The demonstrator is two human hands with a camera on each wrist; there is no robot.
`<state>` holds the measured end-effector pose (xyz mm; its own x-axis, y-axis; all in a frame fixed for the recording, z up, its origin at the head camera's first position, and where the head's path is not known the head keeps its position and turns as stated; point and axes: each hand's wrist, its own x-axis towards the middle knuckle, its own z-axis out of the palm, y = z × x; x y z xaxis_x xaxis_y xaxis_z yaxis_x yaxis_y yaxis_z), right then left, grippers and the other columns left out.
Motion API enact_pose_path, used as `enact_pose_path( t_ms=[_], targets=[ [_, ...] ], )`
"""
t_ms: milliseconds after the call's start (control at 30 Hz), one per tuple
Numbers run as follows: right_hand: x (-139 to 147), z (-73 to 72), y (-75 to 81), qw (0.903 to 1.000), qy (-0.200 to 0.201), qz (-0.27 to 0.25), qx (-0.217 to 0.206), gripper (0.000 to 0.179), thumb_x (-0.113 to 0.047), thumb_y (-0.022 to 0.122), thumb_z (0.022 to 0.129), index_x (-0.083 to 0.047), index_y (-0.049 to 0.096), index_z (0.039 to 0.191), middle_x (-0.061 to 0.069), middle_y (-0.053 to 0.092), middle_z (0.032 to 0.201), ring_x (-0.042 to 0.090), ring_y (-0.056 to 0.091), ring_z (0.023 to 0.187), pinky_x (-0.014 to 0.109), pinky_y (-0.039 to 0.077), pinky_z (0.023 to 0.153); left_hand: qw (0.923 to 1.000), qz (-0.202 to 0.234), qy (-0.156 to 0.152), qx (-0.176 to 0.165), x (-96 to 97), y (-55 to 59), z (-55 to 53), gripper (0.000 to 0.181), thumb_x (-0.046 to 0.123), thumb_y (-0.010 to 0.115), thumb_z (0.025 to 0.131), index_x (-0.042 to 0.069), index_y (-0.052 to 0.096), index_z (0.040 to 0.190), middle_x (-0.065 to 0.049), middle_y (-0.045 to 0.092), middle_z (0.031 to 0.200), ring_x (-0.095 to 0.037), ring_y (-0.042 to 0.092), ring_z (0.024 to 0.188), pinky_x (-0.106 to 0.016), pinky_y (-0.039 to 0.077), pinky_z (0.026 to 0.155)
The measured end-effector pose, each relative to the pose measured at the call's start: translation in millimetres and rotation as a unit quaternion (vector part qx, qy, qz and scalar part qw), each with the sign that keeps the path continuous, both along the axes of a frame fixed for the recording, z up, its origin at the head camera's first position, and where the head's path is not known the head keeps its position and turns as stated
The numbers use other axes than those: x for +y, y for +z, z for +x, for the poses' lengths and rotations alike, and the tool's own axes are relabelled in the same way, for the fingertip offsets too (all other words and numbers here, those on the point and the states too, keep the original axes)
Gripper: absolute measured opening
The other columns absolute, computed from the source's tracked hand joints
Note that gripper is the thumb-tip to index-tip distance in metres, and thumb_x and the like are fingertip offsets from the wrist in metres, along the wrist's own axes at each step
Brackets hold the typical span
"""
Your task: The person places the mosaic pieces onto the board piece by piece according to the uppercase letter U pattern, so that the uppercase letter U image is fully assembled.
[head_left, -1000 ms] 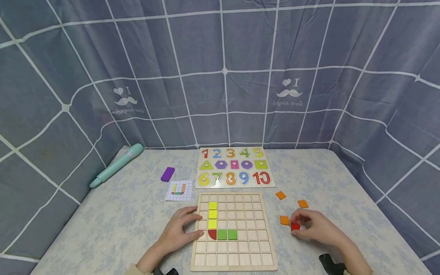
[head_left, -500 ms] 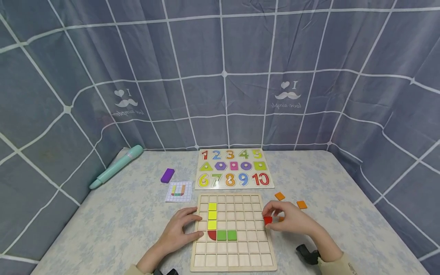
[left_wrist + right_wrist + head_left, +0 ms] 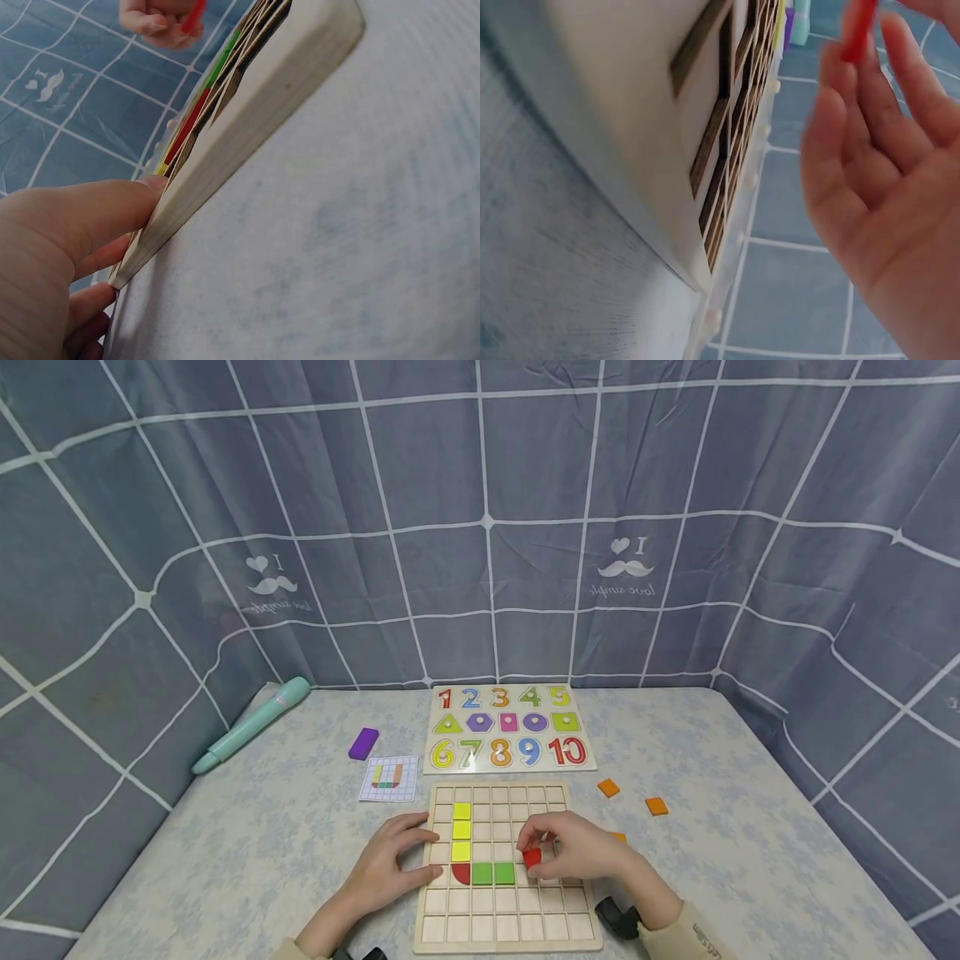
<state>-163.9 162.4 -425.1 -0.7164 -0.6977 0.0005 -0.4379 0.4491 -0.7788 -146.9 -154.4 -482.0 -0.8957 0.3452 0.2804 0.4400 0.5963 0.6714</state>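
My right hand (image 3: 581,850) pinches a small red tile (image 3: 532,858) between thumb and fingertips, low over the wooden grid board (image 3: 497,947). The tile is just right of two green squares (image 3: 493,873) lying in the grid. Left of these sits a dark red rounded piece (image 3: 461,873), with several yellow squares (image 3: 461,831) in a column above it. My left hand (image 3: 390,864) rests at the board's left edge. In the left wrist view its thumb (image 3: 112,210) touches the rim. The right wrist view shows the red tile (image 3: 860,30) at the fingertips.
Orange squares (image 3: 656,807) lie right of the board, one partly hidden by my right hand. Behind stands a number puzzle board (image 3: 512,762). A pattern card (image 3: 387,779), a purple block (image 3: 363,743) and a teal pen-shaped object (image 3: 251,727) are at the left.
My right hand has carried the red tile from the table at the right, leftward over the grid board next to the green squares. The left hand has stayed at the board's edge.
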Motion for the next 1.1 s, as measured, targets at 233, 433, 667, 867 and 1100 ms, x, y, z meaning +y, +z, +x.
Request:
enact_pose_path(
  t_ms=[233, 433, 667, 867, 1100],
  targets=[
    [-3.6, 1.9, -5.8, 0.9998, 0.008, 0.012, -0.010, 0.019, -0.018, 0.076, 0.079, -0.019, 0.065, 0.094, -0.009, 0.063, 0.083, 0.009, 0.051, 0.069, 0.021, 0.044, 0.063, 1.0000, -0.001, 0.000, 0.001, -1.4, -0.9, -0.3, 0.037, 0.038, 0.078, 0.073, 0.019, 0.070, 0.103, -0.008, 0.054, 0.131, -0.026, 0.045, 0.123, -0.052, 0.037, 0.097],
    [-6.0, 2.5, -12.7, 0.9997, 0.011, 0.020, -0.001, 0.018, -0.017, 0.076, 0.079, -0.022, 0.065, 0.092, -0.011, 0.062, 0.084, 0.006, 0.052, 0.074, 0.021, 0.044, 0.069, 1.0000, -0.001, 0.000, -0.004, -1.0, -1.2, -0.7, 0.037, 0.039, 0.078, 0.073, 0.018, 0.070, 0.103, -0.008, 0.053, 0.131, -0.027, 0.044, 0.124, -0.052, 0.036, 0.098],
    [-8.0, 1.6, -16.5, 0.9994, 0.007, 0.023, 0.024, 0.017, -0.018, 0.076, 0.079, -0.023, 0.065, 0.092, -0.014, 0.061, 0.086, 0.007, 0.052, 0.077, 0.022, 0.044, 0.074, 1.0000, -0.003, -0.001, -0.004, 0.2, -1.1, -0.6, 0.037, 0.039, 0.078, 0.073, 0.019, 0.070, 0.103, -0.007, 0.053, 0.131, -0.026, 0.044, 0.124, -0.052, 0.036, 0.098],
    [-8.9, 2.8, -17.2, 0.9981, -0.001, 0.053, 0.030, 0.020, -0.022, 0.079, 0.076, -0.025, 0.064, 0.089, -0.015, 0.058, 0.082, 0.005, 0.049, 0.076, 0.021, 0.042, 0.072, 1.0000, -0.003, -0.003, -0.004, 0.3, -0.4, -0.3, 0.037, 0.039, 0.078, 0.073, 0.018, 0.070, 0.103, -0.008, 0.053, 0.131, -0.027, 0.044, 0.124, -0.052, 0.036, 0.099],
    [-11.6, 2.0, -18.6, 0.9970, -0.007, 0.064, 0.043, 0.022, -0.028, 0.080, 0.075, -0.027, 0.063, 0.089, -0.016, 0.057, 0.082, 0.004, 0.048, 0.075, 0.021, 0.041, 0.069, 0.9999, -0.003, 0.000, -0.011, 0.1, 0.5, -0.3, 0.036, 0.039, 0.077, 0.073, 0.019, 0.070, 0.103, -0.008, 0.053, 0.132, -0.027, 0.044, 0.125, -0.053, 0.035, 0.099]
  ],
)
